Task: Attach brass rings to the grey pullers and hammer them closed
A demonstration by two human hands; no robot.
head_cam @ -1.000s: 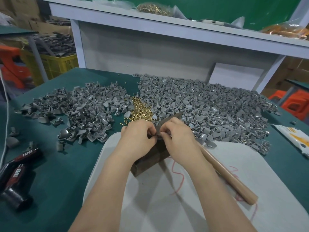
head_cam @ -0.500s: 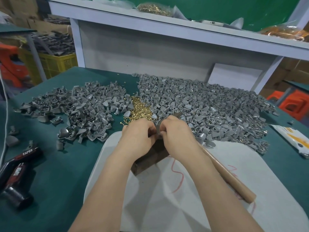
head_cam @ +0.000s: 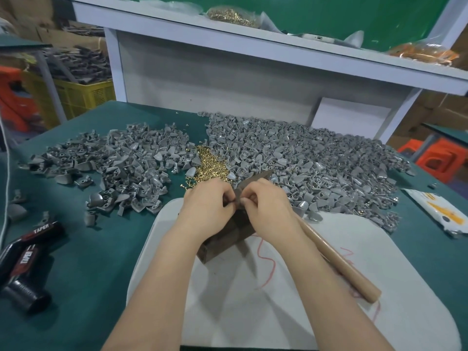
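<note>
At frame centre a grey puller (head_cam: 237, 199), mostly hidden, is pinched between the curled fingertips of the left hand (head_cam: 207, 206) and the right hand (head_cam: 268, 209). It sits just above a dark wooden block (head_cam: 228, 239) on a white mat (head_cam: 253, 300). Above them lie the brass rings (head_cam: 210, 163), between a left heap of pullers (head_cam: 114, 168) and a right heap of pullers (head_cam: 316, 168). A hammer handle (head_cam: 336, 262) lies lower right, beneath the right forearm

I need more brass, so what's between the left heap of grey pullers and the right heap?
In the head view, a small pile of brass rings fills the near gap between left heap and right heap; farther back, bare green table.
</note>
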